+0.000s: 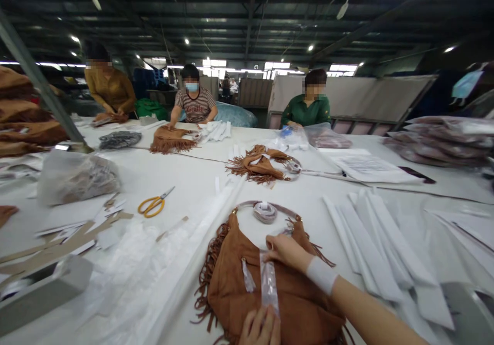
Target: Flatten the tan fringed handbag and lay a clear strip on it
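Observation:
A brown fringed shoulder bag [235, 273] lies on the white table in front of me, its strap looped at the top. A narrow clear plastic strip [269, 283] runs down its front. My right hand [286, 250], with a white band at the wrist, pinches the strip's upper end near the bag's opening. At the lower end, the bent fingers of my left hand [260, 327] close on the strip; the frame's bottom edge cuts this hand off. A small plastic-wrapped tassel or pull [248, 275] hangs beside the strip. Inside the strap loop rests a coiled, wrapped strap [265, 212].
Yellow-handled scissors [156, 204] lie to the left, near cardboard scraps and a grey box [44, 293]. Folded white paper [378, 247] is stacked at right. Another fringed bag [262, 164] lies ahead. Three people stand across the table; plastic-wrapped bundles [443, 142] are piled far right.

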### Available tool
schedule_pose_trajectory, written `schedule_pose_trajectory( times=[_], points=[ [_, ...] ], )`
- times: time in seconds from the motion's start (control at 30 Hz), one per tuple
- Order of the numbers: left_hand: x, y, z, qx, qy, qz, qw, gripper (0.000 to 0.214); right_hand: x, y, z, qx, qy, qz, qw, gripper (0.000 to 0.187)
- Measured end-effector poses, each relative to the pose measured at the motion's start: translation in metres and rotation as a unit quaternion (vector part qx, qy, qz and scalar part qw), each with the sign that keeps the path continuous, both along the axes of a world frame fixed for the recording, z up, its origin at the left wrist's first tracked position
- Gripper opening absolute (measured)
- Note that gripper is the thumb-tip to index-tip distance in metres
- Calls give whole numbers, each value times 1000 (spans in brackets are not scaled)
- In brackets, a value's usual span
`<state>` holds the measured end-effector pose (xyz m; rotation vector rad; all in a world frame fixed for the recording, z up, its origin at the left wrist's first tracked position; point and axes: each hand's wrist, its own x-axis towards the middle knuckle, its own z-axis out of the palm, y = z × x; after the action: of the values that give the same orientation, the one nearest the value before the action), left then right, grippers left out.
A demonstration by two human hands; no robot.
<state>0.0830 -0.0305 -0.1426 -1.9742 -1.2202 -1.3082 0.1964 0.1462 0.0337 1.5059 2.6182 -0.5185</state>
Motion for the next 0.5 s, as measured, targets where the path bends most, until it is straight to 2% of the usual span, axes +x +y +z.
schedule_pose_trajectory(
  times=[0.13, 0.23, 0.3, 0.43, 0.5],
  points=[
    [-2, -6, 12, -37, -25, -23, 999, 34, 12, -39, -4, 2, 61, -33, 998, 16],
    [-3, -8, 14, -65, -4, -31, 997, 37, 11, -77, -24, -18, 130, -37, 991, 12],
    [0, -9, 13, -73, -2, -34, 997, 37, 8, -95, -37, -9, 171, -65, 983, 9],
    [7, -8, 12, -6, -80, -15, 997, 29, 7, -108, -46, 6, 181, -100, 978, 2],
    [0, -6, 18, 1, -16, -33, 999, 25, 14, -112, -51, 14, 178, -85, 980, 9]
  ],
)
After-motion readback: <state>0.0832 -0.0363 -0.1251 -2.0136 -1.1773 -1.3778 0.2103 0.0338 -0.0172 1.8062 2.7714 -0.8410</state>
